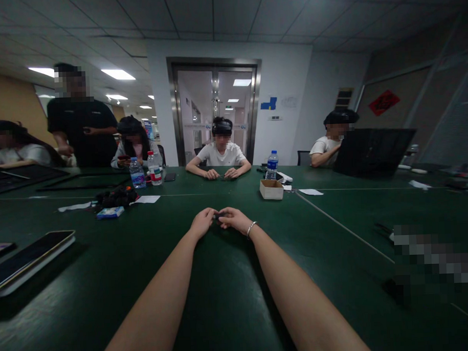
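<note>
Both my arms reach forward over the dark green table (226, 278), and my hands meet near its middle. My left hand (202, 222) has its fingers closed on the left end of a small dark object (219, 215). From the other side my right hand (235, 219), with a silver bracelet (251, 228) at the wrist, pinches the same object. It is too small and too covered by fingers to name its kind.
A small open cardboard box (272, 190) stands beyond my right hand, with a water bottle (272, 164) behind it. To the left lie a dark bundle (115, 197), a blue-white packet (110, 212) and a phone (33, 256). A person (221, 153) sits opposite; several others are around.
</note>
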A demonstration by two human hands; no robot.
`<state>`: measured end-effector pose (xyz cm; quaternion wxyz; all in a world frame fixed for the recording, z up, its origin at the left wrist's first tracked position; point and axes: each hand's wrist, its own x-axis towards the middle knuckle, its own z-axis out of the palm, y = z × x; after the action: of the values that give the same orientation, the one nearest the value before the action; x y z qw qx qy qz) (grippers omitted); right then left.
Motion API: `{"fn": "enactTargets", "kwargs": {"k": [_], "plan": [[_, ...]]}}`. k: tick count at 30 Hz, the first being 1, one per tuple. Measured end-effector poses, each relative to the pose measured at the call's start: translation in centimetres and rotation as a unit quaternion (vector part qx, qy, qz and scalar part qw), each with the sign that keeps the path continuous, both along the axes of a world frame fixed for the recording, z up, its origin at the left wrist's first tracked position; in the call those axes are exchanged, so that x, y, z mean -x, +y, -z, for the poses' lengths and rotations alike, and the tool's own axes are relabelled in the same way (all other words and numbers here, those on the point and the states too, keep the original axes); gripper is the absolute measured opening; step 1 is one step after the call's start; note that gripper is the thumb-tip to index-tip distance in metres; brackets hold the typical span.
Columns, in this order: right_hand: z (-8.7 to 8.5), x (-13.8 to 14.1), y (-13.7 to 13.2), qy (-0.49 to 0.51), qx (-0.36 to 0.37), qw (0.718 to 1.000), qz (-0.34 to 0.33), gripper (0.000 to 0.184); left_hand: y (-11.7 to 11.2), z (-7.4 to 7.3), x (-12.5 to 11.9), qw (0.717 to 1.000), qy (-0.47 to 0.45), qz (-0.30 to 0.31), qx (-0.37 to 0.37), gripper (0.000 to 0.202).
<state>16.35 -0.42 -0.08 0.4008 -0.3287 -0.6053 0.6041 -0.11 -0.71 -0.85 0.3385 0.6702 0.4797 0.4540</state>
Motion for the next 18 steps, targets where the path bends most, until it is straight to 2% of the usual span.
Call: {"fn": "enactTargets", "kwargs": {"k": [3, 6, 10, 15, 18], "plan": [[-0.11, -0.08, -0.22, 0.007, -0.006, 1.0, -0.002, 0.032, 0.21, 0.17, 0.08, 1.0, -0.013, -0.012, 0.02, 0.044], [-0.14, 0.02, -0.15, 0.014, 0.005, 1.0, 0.025, 0.027, 0.27, 0.22, -0.11, 0.999, -0.028, -0.016, 0.033, 0.046], [-0.16, 0.14, 0.03, 0.019, 0.034, 0.998, 0.05, 0.02, -0.15, -0.22, -0.42, 0.998, -0.052, -0.013, 0.019, 0.033], [-0.28, -0.06, -0.21, 0.018, 0.021, 1.0, 0.014, 0.023, -0.48, -0.64, -0.19, 0.998, -0.054, 0.037, 0.019, 0.034], [-0.31, -0.15, -0.35, 0.009, 0.0, 1.0, -0.017, 0.029, -0.3, -0.45, 0.03, 0.999, -0.01, 0.028, 0.019, 0.04]]}}
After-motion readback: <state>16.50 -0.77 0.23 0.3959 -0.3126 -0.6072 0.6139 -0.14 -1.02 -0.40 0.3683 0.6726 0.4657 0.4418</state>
